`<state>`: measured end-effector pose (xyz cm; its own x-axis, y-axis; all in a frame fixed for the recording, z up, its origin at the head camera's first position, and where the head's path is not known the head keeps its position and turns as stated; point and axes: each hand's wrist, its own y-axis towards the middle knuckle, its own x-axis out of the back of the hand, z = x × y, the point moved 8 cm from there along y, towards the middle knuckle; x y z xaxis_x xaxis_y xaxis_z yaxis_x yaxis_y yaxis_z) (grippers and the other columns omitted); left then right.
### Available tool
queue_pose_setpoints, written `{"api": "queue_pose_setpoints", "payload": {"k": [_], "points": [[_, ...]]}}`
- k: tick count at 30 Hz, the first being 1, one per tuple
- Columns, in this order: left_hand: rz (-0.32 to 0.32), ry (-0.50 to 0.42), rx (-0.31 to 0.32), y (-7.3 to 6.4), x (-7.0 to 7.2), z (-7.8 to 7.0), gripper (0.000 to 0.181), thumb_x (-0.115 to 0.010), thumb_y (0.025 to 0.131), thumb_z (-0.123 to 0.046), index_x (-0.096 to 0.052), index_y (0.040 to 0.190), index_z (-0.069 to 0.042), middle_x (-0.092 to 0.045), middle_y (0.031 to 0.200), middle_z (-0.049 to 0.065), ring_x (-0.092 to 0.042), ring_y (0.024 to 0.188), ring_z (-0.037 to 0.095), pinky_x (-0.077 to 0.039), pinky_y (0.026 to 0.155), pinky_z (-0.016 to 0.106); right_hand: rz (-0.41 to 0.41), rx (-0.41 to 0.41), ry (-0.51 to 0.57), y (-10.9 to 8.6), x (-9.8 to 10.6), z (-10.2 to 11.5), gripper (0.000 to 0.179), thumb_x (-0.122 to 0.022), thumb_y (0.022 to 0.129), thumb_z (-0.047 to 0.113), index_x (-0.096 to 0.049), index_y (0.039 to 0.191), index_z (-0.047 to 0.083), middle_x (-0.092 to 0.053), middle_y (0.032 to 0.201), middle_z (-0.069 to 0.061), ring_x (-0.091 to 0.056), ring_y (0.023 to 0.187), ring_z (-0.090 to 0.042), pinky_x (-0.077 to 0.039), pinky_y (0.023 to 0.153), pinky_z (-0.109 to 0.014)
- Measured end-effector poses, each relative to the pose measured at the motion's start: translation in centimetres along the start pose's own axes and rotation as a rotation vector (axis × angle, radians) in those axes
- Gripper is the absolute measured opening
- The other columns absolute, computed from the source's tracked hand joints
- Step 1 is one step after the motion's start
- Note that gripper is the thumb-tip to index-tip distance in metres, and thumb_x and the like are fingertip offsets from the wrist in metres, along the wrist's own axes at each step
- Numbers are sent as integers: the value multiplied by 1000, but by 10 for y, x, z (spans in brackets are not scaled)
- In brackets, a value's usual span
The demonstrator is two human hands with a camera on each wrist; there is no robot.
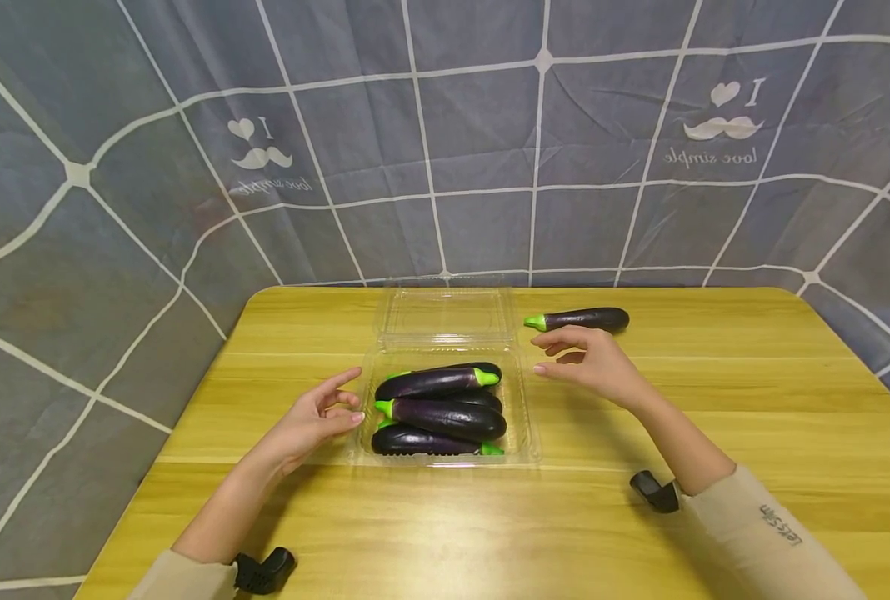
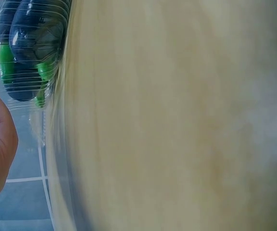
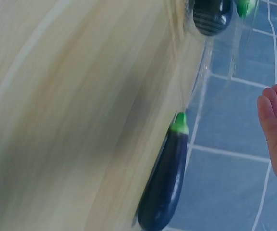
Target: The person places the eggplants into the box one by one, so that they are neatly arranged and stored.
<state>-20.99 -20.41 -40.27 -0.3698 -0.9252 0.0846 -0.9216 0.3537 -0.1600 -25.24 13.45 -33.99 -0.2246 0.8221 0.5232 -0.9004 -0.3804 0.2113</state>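
A clear plastic clamshell box [image 1: 522, 417] stands on the table with its lid [image 1: 445, 312] folded back. Several dark purple eggplants [image 1: 445, 419] with green stems lie piled inside it. My left hand [image 1: 317, 422] is at the box's left side, fingers loosely bent and thumb tip right at the rim. Past the box's right side hovers my right hand [image 1: 591, 362], its fingers extended and slightly bent, holding nothing. Just beyond that hand, a single eggplant [image 1: 587, 319] lies on the table, stem toward the box; the right wrist view shows this eggplant [image 3: 163, 180] below the hand.
The wooden table [image 1: 715, 400] carries the box and the loose eggplant. A grey curtain [image 1: 482, 150] with white grid lines hangs behind its far edge and along the sides. Black wrist devices [image 1: 265, 571] sit at both sleeves.
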Motion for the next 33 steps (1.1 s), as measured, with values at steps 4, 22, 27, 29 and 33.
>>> {"api": "queue_pose_setpoints", "payload": {"k": [4,22,27,29,33], "points": [[-1,4,4,-1,0,1,73,-62,87,-3,-20,147,-3,-46,103,6,-53,77,7,-44,64,18,-9,-20,-20,-3,9,-5,39,-76,78,19,-66,113,3,-63,111,-12,-57,100,-32,-51,81,-33],[3,-9,4,-1,-1,0,73,-61,87,-2,-20,147,-2,-45,103,8,-51,73,6,-42,62,19,-71,-85,-154,-9,56,-28,41,-70,85,24,-62,118,1,-60,116,-14,-56,101,-21,-49,84,-30],[3,-3,6,-1,-1,-2,73,-61,87,-2,-20,148,-3,-45,104,8,-53,75,7,-43,63,19,-82,-134,-158,-9,68,-36,45,-70,85,27,-60,121,2,-59,119,-16,-54,101,-17,-46,80,-16],[3,1,6,0,-1,-2,73,-61,88,-3,-20,148,-4,-45,104,8,-53,75,7,-43,64,19,-92,-147,-165,-9,73,-39,46,-69,85,28,-60,121,2,-59,119,-16,-54,101,-20,-45,79,-14],[6,4,3,-1,-2,-3,73,-61,88,-3,-20,148,-4,-45,104,8,-53,76,8,-43,64,19,-104,-149,-184,-7,80,-47,47,-69,85,29,-60,121,0,-58,121,-18,-54,104,-28,-46,79,-15]]}}
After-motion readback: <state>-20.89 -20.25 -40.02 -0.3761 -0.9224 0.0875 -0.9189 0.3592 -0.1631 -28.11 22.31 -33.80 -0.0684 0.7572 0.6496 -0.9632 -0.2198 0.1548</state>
